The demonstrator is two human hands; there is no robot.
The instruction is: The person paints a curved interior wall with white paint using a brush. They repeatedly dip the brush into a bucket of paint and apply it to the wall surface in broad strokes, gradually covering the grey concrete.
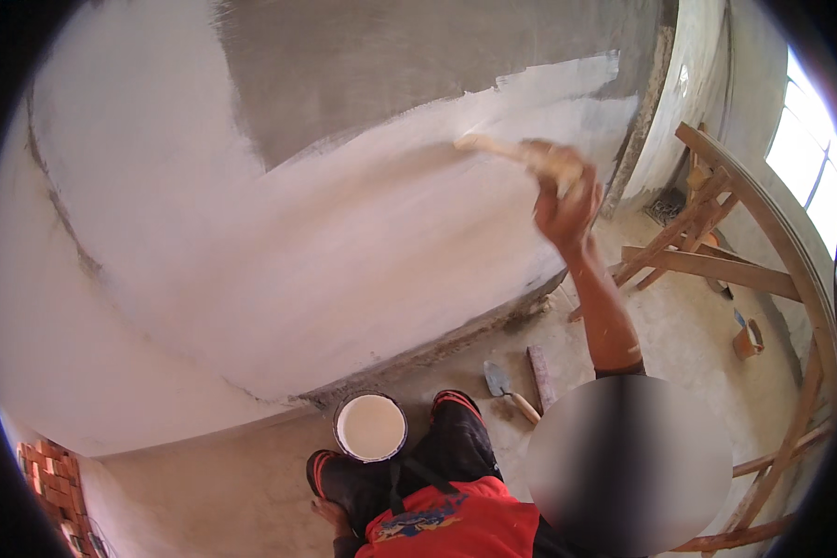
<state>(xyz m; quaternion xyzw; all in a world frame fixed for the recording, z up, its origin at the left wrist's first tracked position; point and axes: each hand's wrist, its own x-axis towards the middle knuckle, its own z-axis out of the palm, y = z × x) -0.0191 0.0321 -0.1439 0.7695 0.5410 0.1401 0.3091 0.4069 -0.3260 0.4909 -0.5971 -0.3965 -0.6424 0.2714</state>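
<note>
My right hand is raised in front of the wall and closed around a pale, wooden-looking paintbrush. Motion smears both, and I cannot tell whether the brush's far end touches the wall. White coating covers much of the wall, while a bare grey area shows above. Low beside my left thigh, my left hand rests with its visible fingers stretched out, holding nothing. A round bucket of creamy white paint stands on the floor by my knees, against the wall's foot.
On the floor to the right lie a trowel and a narrow block. A wooden trestle-like frame stands at the right, with an orange container beneath it. Stacked bricks sit at the lower left.
</note>
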